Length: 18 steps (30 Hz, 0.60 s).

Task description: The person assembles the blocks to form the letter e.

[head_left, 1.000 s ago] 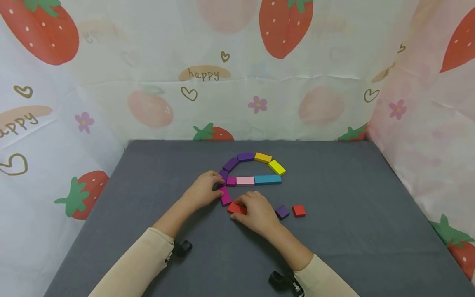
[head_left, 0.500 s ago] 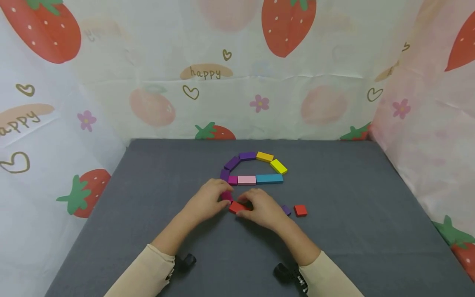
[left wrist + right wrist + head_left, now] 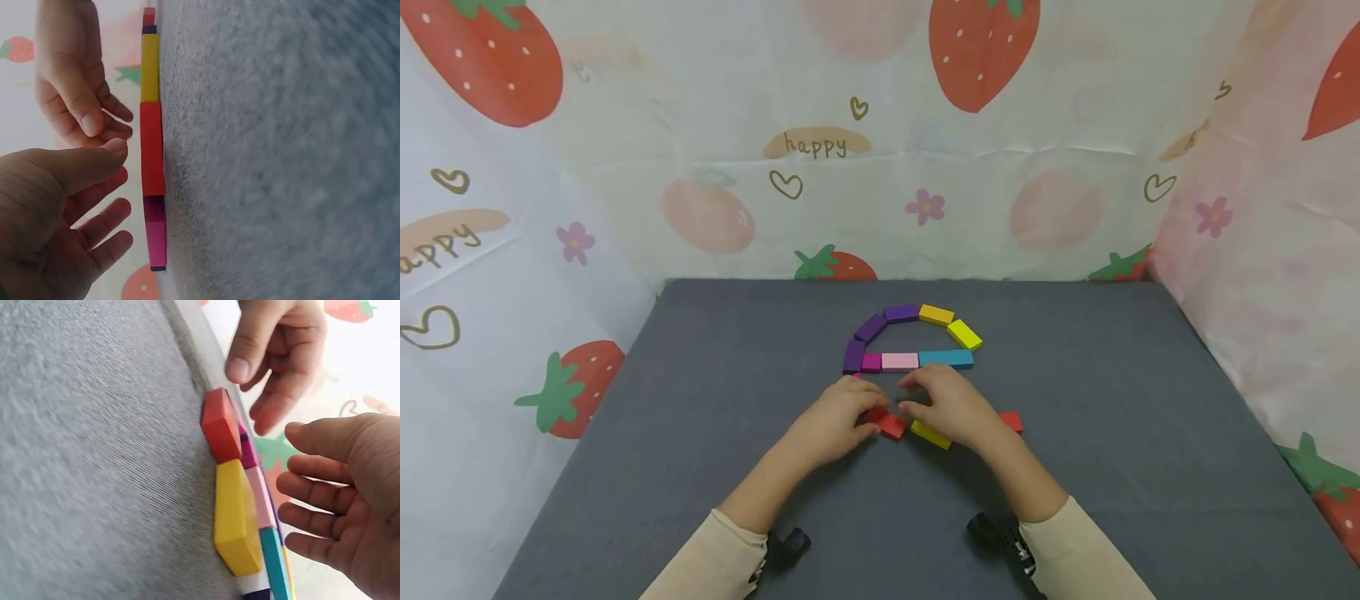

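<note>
My left hand [image 3: 831, 421] hovers over a red block [image 3: 889, 424], fingers loosely bent. In the left wrist view a small gap separates those fingertips from the block. A magenta block [image 3: 156, 240] adjoins the red one and is mostly hidden under this hand in the head view. Over a yellow block [image 3: 931, 435] is my right hand [image 3: 955, 408], its fingers relaxed and holding nothing. The right wrist view also shows the yellow block [image 3: 235, 519] with its end close to the red block [image 3: 221, 425].
Behind the hands, purple blocks [image 3: 871, 328], yellow blocks [image 3: 964, 334] and a row with a pink block [image 3: 900, 362] and a blue block [image 3: 946, 358] form a closed arch. Another red block [image 3: 1012, 421] lies right, partly covered by the right arm. Grey cloth [image 3: 1112, 467] covers the table.
My right hand has let go of the red block and shifted right, uncovering the yellow block. My left hand has moved right from the magenta block to the red one.
</note>
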Each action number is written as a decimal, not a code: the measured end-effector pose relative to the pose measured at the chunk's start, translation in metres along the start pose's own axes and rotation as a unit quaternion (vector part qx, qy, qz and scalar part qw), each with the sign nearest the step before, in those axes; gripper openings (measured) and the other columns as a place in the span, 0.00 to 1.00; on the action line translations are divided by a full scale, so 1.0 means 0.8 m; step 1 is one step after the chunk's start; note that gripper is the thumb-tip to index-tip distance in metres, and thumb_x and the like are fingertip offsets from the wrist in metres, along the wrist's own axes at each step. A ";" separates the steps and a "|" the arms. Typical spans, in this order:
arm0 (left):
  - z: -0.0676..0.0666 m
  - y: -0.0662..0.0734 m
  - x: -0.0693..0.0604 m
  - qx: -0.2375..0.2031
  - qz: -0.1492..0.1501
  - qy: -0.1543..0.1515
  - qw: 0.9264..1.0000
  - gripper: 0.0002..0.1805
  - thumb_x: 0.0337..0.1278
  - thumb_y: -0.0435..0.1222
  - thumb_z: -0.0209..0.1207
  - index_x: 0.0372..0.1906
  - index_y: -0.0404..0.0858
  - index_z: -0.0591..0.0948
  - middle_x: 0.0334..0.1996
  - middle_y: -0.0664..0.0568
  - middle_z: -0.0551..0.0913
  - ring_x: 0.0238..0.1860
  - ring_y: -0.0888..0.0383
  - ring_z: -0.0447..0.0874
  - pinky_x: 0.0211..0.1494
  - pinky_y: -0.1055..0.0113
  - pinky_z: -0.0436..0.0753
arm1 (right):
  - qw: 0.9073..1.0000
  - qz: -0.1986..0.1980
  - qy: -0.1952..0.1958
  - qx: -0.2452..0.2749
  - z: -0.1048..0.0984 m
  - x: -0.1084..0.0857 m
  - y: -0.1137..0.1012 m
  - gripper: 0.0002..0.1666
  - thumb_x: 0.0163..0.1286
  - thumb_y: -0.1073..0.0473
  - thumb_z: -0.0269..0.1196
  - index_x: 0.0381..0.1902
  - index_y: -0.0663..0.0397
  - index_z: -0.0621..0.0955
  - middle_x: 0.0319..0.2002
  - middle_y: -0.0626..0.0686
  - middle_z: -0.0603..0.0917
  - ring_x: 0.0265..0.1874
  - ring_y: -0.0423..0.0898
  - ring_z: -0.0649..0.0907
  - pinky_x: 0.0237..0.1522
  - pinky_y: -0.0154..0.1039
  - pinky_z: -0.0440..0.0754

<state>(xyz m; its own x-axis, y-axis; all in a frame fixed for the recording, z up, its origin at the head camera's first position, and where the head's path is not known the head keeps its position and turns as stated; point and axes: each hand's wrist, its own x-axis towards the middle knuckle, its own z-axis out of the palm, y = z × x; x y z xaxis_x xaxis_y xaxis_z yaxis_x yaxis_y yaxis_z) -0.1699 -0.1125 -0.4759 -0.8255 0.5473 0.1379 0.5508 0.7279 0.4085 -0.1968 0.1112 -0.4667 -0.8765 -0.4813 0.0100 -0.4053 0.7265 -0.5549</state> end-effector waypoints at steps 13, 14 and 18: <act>0.008 0.004 0.000 0.002 -0.008 0.000 1.000 0.15 0.62 0.35 0.69 0.53 0.45 0.88 0.53 0.54 0.86 0.59 0.53 0.77 0.69 0.51 0.74 | 0.997 -0.037 0.007 -0.060 -0.019 -0.018 0.011 0.22 0.68 0.50 0.71 0.56 0.52 0.85 0.53 0.49 0.85 0.55 0.48 0.82 0.59 0.50 0.81; 0.009 0.003 0.001 0.002 -0.011 0.001 1.000 0.14 0.62 0.35 0.69 0.53 0.45 0.88 0.53 0.55 0.86 0.59 0.53 0.77 0.69 0.51 0.74 | 0.997 -0.038 0.006 -0.064 -0.020 -0.020 0.013 0.22 0.68 0.49 0.71 0.56 0.52 0.85 0.53 0.49 0.85 0.55 0.48 0.82 0.60 0.50 0.81; 0.013 0.002 0.002 0.001 -0.021 0.001 1.000 0.14 0.63 0.35 0.68 0.52 0.45 0.88 0.52 0.55 0.86 0.59 0.54 0.78 0.69 0.52 0.74 | 0.996 -0.043 0.000 -0.079 -0.021 -0.030 0.020 0.22 0.67 0.48 0.72 0.56 0.50 0.85 0.52 0.48 0.85 0.54 0.47 0.82 0.59 0.50 0.81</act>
<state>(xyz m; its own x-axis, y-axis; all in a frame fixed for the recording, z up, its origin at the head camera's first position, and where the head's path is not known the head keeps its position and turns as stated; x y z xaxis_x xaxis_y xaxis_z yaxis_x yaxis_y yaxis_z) -0.1690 -0.1066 -0.4841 -0.8477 0.5162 0.1225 0.5166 0.7504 0.4123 -0.1866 0.1426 -0.4617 -0.8368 -0.5450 0.0520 -0.5146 0.7505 -0.4146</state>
